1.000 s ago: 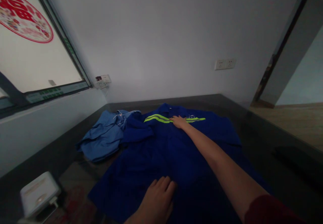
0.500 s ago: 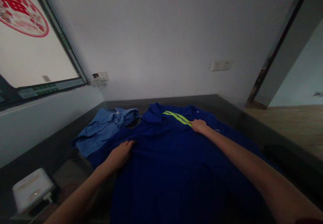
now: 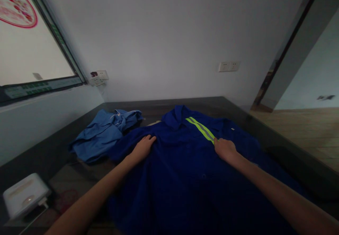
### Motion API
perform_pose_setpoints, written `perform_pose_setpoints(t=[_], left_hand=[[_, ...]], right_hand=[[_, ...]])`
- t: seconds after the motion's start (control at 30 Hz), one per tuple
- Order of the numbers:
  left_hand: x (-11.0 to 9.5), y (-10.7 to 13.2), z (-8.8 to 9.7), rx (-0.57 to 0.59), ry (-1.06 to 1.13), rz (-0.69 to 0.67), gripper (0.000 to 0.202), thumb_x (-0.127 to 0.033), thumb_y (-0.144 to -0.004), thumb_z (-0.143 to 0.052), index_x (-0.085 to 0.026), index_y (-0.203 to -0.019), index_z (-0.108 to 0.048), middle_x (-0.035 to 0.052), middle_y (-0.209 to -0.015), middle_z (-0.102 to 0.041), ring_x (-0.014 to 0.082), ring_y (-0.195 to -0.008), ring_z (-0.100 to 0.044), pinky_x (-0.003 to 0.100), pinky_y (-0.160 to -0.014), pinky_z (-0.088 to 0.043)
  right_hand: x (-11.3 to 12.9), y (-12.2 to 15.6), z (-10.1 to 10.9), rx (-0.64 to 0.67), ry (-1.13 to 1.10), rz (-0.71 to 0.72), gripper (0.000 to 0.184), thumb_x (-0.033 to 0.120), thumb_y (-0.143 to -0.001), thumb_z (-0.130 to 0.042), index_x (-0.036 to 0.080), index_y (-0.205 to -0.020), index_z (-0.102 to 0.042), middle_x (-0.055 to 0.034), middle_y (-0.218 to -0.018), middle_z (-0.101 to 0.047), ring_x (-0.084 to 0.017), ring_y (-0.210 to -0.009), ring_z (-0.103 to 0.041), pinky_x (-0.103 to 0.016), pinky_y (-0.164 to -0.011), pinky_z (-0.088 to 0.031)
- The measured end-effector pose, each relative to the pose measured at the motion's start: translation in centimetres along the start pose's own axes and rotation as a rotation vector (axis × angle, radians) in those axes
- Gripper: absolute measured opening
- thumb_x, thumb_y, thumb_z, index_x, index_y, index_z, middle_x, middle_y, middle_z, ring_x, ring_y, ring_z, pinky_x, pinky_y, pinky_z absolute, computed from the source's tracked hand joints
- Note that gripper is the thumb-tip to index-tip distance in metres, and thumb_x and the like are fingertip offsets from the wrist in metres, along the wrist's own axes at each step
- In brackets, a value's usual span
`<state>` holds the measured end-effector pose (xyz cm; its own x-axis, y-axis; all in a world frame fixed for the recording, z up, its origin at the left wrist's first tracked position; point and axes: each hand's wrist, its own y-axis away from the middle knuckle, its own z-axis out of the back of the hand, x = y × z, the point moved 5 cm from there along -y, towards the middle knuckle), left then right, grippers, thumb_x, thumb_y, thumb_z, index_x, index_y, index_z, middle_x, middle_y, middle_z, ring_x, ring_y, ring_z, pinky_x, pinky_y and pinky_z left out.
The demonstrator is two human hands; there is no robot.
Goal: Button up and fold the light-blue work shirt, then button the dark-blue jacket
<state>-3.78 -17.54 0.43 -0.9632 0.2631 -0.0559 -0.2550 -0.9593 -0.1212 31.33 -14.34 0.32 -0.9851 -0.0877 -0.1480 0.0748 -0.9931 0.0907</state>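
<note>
A dark blue work jacket with a collar and a yellow-green reflective stripe lies spread over the dark table. At its left shoulder area, my left hand has its fingers closed on the cloth, and folds run out from them. My right hand pinches the fabric by the lower end of the stripe. The lower part of the jacket is in deep shadow, so its details are hard to make out. A lighter blue garment lies crumpled to the left of the jacket.
A white box-shaped device with a plugged-in cable sits at the near left. The dark table meets a wall with sockets. A window is on the left, and wooden flooring shows beyond the table's right edge.
The jacket's collar and stripe have shifted right, and more of the stripe shows. My right hand has moved right and nearer me; my left hand has moved right and farther away.
</note>
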Motion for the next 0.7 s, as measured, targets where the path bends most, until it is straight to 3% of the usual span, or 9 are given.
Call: perform_pose_setpoints(t=[0.2, 0.33, 0.43, 0.53, 0.6, 0.7], left_hand=[[-3.6, -7.3, -1.8, -0.089, 0.167, -0.261, 0.047, -0.001, -0.079, -0.035, -0.016, -0.120, -0.053, 0.0129, -0.121, -0.053, 0.0221, -0.114, -0.049, 0.034, -0.101, -0.036], [-1.5, -9.7, -2.0, -0.084, 0.152, -0.280, 0.039, -0.004, -0.082, -0.038, -0.019, -0.113, -0.056, 0.0104, -0.120, -0.053, 0.0216, -0.113, -0.049, 0.034, -0.100, -0.038], [2.2, -9.6, -1.3, -0.072, 0.143, -0.241, 0.041, 0.001, -0.076, -0.036, -0.019, -0.104, -0.059, 0.0094, -0.110, -0.057, 0.0220, -0.106, -0.052, 0.034, -0.095, -0.041], [5.7, -7.8, -0.6, -0.030, 0.143, -0.226, 0.041, 0.004, -0.069, -0.036, -0.018, -0.094, -0.061, 0.0061, -0.099, -0.058, 0.0203, -0.096, -0.055, 0.032, -0.088, -0.044], [7.5, -6.1, -0.2, -0.015, 0.158, -0.207, 0.042, 0.004, -0.065, -0.035, -0.017, -0.092, -0.060, 0.0055, -0.097, -0.057, 0.0197, -0.093, -0.055, 0.032, -0.088, -0.044], [9.2, -3.7, 0.1, -0.001, 0.189, -0.191, 0.044, 0.002, -0.062, -0.035, -0.017, -0.093, -0.060, 0.0050, -0.098, -0.057, 0.0194, -0.094, -0.055, 0.032, -0.089, -0.044]], right_hand=[[-1.4, 0.2, 0.4, -0.003, -0.036, -0.126, 0.044, 0.006, -0.090, -0.029, 0.004, -0.124, -0.056, -0.0261, -0.106, -0.065, -0.032, -0.095, -0.066, -0.042, -0.073, -0.053], [-2.3, -1.3, 0.4, 0.021, -0.060, -0.229, 0.042, 0.004, -0.088, -0.030, -0.001, -0.119, -0.059, -0.0286, -0.102, -0.065, -0.034, -0.098, -0.065, -0.044, -0.073, -0.053], [-2.8, -2.6, 0.4, 0.052, -0.072, -0.251, 0.038, 0.006, -0.086, -0.036, -0.001, -0.111, -0.064, -0.0282, -0.098, -0.067, -0.035, -0.096, -0.065, -0.045, -0.070, -0.053], [-3.7, -3.3, 0.8, 0.042, -0.085, -0.184, 0.031, 0.010, -0.085, -0.045, 0.006, -0.102, -0.070, -0.0249, -0.099, -0.068, -0.035, -0.099, -0.064, -0.045, -0.075, -0.050], [-4.4, -3.4, 1.1, 0.018, -0.107, -0.104, 0.027, 0.015, -0.082, -0.053, 0.012, -0.104, -0.070, -0.0204, -0.105, -0.068, -0.034, -0.102, -0.063, -0.043, -0.079, -0.048], [-5.8, -3.4, 1.4, -0.010, -0.164, 0.004, 0.036, 0.026, -0.075, -0.065, 0.021, -0.112, -0.066, -0.0130, -0.110, -0.067, -0.029, -0.103, -0.062, -0.035, -0.081, -0.047]])
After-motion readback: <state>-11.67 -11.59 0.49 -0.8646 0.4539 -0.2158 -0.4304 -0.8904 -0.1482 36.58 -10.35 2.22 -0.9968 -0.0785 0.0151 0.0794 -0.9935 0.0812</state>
